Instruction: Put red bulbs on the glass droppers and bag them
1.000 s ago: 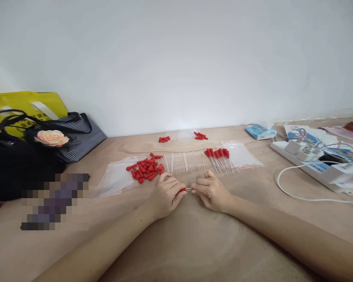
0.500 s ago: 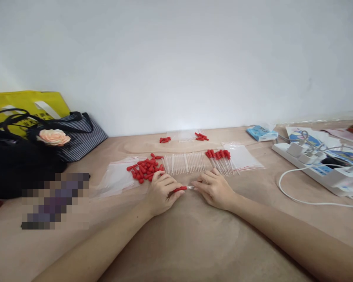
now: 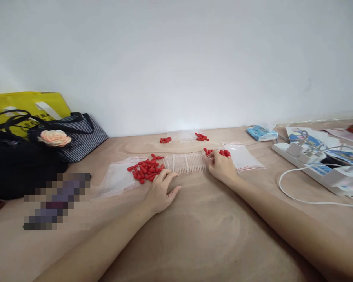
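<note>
My left hand [image 3: 164,191] is open, fingers apart and holding nothing, beside a heap of red rubber bulbs [image 3: 143,170]. At the right, my right hand [image 3: 222,166] is closed on a dropper [image 3: 206,151] with a red bulb at its far end. Most of its clear stem is hidden by the fingers. It lies at the left side of a group of droppers [image 3: 225,152], which the hand partly covers. Between the hands is a row of clear glass tubes [image 3: 186,163] laid side by side.
Clear zip bags lie at the left [image 3: 116,178] and right [image 3: 242,156]. Farther back are small red bulb clusters [image 3: 202,137]. A white power strip [image 3: 314,168] with cables and a blue tissue pack [image 3: 261,133] are on the right. Bags [image 3: 82,137] stand at the left.
My right hand has moved up and right with the dropper to the group of droppers. My left hand has let go of the red bulb and opened.
</note>
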The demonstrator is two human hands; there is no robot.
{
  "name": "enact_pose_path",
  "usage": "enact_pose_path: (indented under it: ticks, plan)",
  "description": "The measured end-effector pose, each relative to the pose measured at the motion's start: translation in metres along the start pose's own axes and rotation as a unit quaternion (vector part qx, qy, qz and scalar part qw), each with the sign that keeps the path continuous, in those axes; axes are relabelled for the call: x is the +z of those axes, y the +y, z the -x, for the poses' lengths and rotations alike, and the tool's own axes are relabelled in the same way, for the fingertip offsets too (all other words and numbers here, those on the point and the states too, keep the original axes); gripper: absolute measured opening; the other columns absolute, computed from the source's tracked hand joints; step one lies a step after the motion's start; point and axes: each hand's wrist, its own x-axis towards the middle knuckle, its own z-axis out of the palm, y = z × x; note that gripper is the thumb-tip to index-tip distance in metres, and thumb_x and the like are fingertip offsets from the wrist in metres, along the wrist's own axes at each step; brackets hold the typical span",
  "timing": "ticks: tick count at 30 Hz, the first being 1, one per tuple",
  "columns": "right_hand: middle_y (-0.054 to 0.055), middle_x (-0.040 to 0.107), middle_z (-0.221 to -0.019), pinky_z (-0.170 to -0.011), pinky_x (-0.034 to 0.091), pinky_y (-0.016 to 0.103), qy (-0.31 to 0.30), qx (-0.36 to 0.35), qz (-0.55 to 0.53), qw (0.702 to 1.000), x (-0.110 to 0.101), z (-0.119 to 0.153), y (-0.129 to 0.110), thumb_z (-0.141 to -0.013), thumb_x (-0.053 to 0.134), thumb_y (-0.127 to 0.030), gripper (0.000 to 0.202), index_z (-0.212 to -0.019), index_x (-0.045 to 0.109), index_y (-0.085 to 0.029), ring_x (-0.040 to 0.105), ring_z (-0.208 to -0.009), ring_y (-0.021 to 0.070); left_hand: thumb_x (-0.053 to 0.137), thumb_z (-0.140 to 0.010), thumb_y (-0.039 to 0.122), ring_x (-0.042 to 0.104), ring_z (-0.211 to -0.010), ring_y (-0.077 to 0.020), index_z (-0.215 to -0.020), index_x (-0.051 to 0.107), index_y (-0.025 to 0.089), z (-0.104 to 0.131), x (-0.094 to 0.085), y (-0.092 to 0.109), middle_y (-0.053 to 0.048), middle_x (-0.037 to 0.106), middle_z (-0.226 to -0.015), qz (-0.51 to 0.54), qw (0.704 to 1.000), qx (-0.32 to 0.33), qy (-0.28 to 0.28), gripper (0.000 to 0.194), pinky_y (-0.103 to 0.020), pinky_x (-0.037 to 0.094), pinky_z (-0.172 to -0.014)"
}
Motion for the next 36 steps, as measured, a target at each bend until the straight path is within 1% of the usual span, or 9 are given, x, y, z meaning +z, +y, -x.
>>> enact_pose_path:
  ticks: [4,7,12,17,23,26,31,34,36]
  plan:
    - [0.011,0.065,-0.076,-0.073,0.029,0.036,-0.052,0.033,0.044,0.997,0.003,-0.007,-0.01,-0.081,0.039,-0.021,0.02,-0.087,0.056,-0.015,0.058,-0.078,0.0243,0.049,-0.079,0.024,0.05,-0.088,-0.0191,-0.1,0.05,0.019,0.0,0.0,-0.001,-0.006,0.046,-0.097,0.002,1.0,0.005,-0.008,0.021,-0.037,0.043,-0.078]
    - [0.012,0.065,-0.079,-0.072,0.029,0.037,-0.085,0.044,0.052,0.994,0.004,-0.01,-0.014,-0.078,0.04,-0.02,0.02,-0.087,0.058,-0.016,0.058,-0.08,0.0258,0.05,-0.079,0.023,0.05,-0.087,-0.0187,-0.095,0.052,0.019,0.0,0.001,-0.001,-0.006,0.046,-0.096,0.006,1.0,0.008,-0.01,0.017,-0.036,0.043,-0.079]
    - [0.01,0.065,-0.082,-0.073,0.029,0.037,-0.108,0.049,0.049,0.992,0.005,-0.014,-0.015,-0.077,0.041,-0.02,0.022,-0.086,0.06,-0.017,0.058,-0.082,0.0243,0.049,-0.079,0.024,0.05,-0.086,-0.0179,-0.091,0.055,0.018,-0.001,0.001,-0.001,-0.006,0.047,-0.096,0.016,1.0,0.006,-0.017,0.015,-0.034,0.044,-0.078]
    - [0.008,0.065,-0.085,-0.077,0.029,0.036,-0.129,0.053,0.046,0.989,0.001,-0.013,-0.016,-0.079,0.039,-0.022,0.024,-0.08,0.062,-0.019,0.056,-0.086,0.022,0.048,-0.079,0.024,0.051,-0.083,-0.0174,-0.091,0.056,0.018,-0.001,0.001,-0.001,-0.006,0.048,-0.096,0.02,0.999,0.008,-0.026,0.015,-0.033,0.044,-0.075]
    - [0.011,0.064,-0.084,-0.081,0.027,0.039,-0.15,0.067,0.058,0.985,0.002,-0.017,-0.021,-0.079,0.041,-0.031,0.027,-0.08,0.063,-0.015,0.056,-0.086,0.025,0.05,-0.078,0.024,0.051,-0.084,-0.0193,-0.086,0.057,0.017,-0.002,0.001,0.001,-0.007,0.05,-0.092,-0.001,1.0,0.003,-0.014,0.013,-0.036,0.043,-0.077]
    - [0.013,0.063,-0.084,-0.081,0.026,0.042,-0.164,0.079,0.067,0.981,0.003,-0.021,-0.023,-0.078,0.043,-0.029,0.026,-0.08,0.063,-0.013,0.056,-0.086,0.0261,0.049,-0.078,0.024,0.05,-0.083,-0.019,-0.085,0.057,0.017,-0.002,0.001,0.0,-0.006,0.051,-0.091,-0.006,1.0,0.003,-0.013,0.012,-0.036,0.042,-0.077]
    - [0.013,0.063,-0.092,-0.084,0.025,0.045,-0.18,0.085,0.069,0.978,0.004,-0.027,-0.027,-0.076,0.043,-0.024,0.024,-0.085,0.064,-0.015,0.056,-0.09,0.0264,0.05,-0.078,0.026,0.05,-0.08,-0.018,-0.084,0.058,0.019,0.001,0.004,0.0,-0.005,0.052,-0.09,-0.026,1.0,0.002,-0.007,0.012,-0.035,0.041,-0.074]
    - [0.013,0.064,-0.09,-0.081,0.028,0.044,-0.186,0.078,0.071,0.977,0.002,-0.028,-0.027,-0.078,0.041,-0.023,0.025,-0.083,0.064,-0.014,0.057,-0.087,0.0264,0.05,-0.078,0.028,0.051,-0.082,-0.0187,-0.082,0.059,0.019,-0.002,-0.001,-0.002,-0.004,0.054,-0.089,-0.06,0.998,-0.008,0.01,0.013,-0.035,0.039,-0.075]
    - [0.015,0.064,-0.088,-0.079,0.03,0.044,-0.185,0.064,0.075,0.978,-0.002,-0.027,-0.026,-0.08,0.038,-0.023,0.027,-0.08,0.063,-0.013,0.058,-0.084,0.0266,0.05,-0.079,0.031,0.051,-0.085,-0.0201,-0.08,0.059,0.019,-0.01,-0.01,-0.009,-0.004,0.056,-0.088,-0.093,0.995,-0.032,0.027,0.015,-0.036,0.037,-0.077]
